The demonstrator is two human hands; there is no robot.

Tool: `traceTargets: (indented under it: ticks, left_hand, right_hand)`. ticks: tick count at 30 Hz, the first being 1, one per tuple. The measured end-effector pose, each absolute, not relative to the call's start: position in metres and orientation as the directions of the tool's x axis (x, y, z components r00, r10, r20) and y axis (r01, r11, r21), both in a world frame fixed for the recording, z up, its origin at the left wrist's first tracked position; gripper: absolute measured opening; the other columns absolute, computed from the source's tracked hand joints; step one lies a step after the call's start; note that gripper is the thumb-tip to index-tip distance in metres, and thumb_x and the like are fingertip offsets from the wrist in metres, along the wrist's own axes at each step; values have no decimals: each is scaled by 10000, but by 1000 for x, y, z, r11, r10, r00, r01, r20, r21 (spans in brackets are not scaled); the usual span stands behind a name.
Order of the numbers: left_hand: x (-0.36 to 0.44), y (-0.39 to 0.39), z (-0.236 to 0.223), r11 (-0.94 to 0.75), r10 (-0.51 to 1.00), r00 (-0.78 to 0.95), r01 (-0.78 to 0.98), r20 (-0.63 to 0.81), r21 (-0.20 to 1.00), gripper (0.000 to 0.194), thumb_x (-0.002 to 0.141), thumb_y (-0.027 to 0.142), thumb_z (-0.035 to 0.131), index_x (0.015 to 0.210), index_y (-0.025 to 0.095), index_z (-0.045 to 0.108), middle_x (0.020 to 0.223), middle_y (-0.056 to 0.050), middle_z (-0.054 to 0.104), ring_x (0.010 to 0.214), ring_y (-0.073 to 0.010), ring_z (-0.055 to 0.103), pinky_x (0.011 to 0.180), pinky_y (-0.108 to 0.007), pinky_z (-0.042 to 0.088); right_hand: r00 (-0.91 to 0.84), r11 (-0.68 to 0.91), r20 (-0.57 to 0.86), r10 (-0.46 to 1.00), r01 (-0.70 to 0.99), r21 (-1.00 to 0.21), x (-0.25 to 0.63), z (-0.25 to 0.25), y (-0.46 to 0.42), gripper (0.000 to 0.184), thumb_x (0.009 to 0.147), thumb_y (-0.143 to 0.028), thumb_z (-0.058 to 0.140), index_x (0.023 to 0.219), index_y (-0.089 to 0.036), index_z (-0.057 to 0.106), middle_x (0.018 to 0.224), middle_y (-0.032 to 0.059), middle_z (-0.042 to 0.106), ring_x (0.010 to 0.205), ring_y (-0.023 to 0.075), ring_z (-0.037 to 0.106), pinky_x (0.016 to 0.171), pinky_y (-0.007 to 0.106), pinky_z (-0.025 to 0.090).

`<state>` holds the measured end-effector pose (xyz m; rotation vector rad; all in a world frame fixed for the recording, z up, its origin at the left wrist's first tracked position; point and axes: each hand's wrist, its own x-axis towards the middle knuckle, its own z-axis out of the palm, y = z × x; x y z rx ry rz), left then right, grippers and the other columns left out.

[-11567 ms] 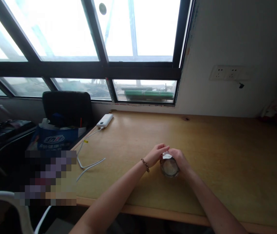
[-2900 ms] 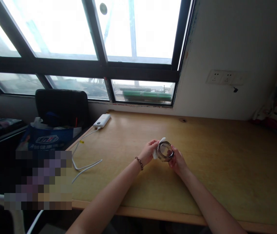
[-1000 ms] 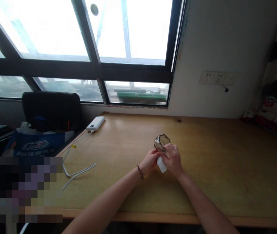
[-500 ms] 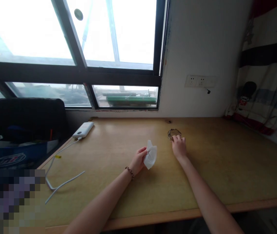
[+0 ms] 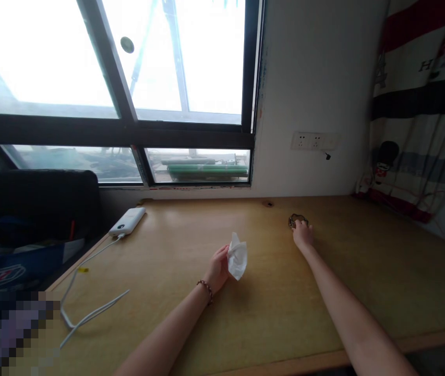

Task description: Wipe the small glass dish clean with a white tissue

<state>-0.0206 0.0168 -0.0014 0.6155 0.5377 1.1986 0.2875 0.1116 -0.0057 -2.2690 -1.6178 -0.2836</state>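
My left hand (image 5: pixel 217 269), a beaded bracelet round its wrist, is raised above the wooden desk. Its thumb and fingers pinch a crumpled white tissue (image 5: pixel 238 258), which stands up out of the grip. Farther off and to the right, my right hand (image 5: pixel 303 235) reaches across the desk top, fingers bent over the near edge of a small dark-rimmed, many-sided object (image 5: pixel 293 219). That object lies on the wood near the back; the fingers cover part of it, and its exact kind is not clear.
A white power bank (image 5: pixel 127 222) rests at the desk's left edge, its white cable (image 5: pixel 99 310) looping toward me. Behind are a window, a wall socket (image 5: pixel 309 140) and a curtain (image 5: pixel 413 130). A black chair (image 5: pixel 36 201) with a blue bag (image 5: pixel 11 269) stands left.
My right hand has moved right across the desk, and the dark-rimmed object has shifted right with it. My left hand still holds the tissue. The camera view has shifted slightly.
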Motion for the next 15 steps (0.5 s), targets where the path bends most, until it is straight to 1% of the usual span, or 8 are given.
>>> traceTargets:
  ticks: [3,7,9,12,14,15]
  left_hand:
    - [-22,17,-1,282,950,300,-707,-86,649,203,711,290,553,830,126,570,718,-45,633,620,-148,586,597,-247,423]
    - [-23,17,1,358,926,349,-700,-141,618,281,739,369,508,847,117,572,704,-64,634,633,-165,593,620,-267,433]
    - [-24,17,1,346,933,328,-701,-148,624,252,727,332,530,846,115,574,697,-57,633,614,-155,590,603,-256,432]
    - [-24,17,0,290,952,282,-692,-122,661,209,689,219,573,871,116,572,729,-44,635,607,-136,588,585,-235,427]
    - [-24,17,-1,265,956,277,-679,-96,685,228,679,187,580,896,118,567,750,-46,636,616,-136,589,587,-235,427]
    - [-24,17,-1,260,956,279,-675,-88,691,231,682,189,580,901,119,565,753,-48,635,619,-138,590,589,-239,428]
  right_hand:
    - [354,-314,327,876,934,-170,289,-7,116,161,796,-233,456,911,-167,547,942,107,518,845,214,461,728,322,291]
    - [374,-328,312,874,925,-189,291,-7,116,171,790,-236,460,922,-172,548,957,108,515,859,220,457,722,323,302]
    - [372,-323,311,875,925,-199,293,-5,115,171,782,-233,469,920,-174,550,958,105,516,864,223,457,721,323,306]
    - [368,-311,315,875,925,-217,294,2,111,176,749,-229,511,910,-172,557,947,109,521,881,239,456,727,333,312]
    - [374,-312,331,866,923,-226,287,7,106,215,728,-230,534,932,-162,551,982,133,507,923,267,443,745,353,312]
    - [371,-296,351,860,922,-249,279,10,101,249,720,-232,543,957,-156,541,1021,149,489,955,283,429,761,366,309]
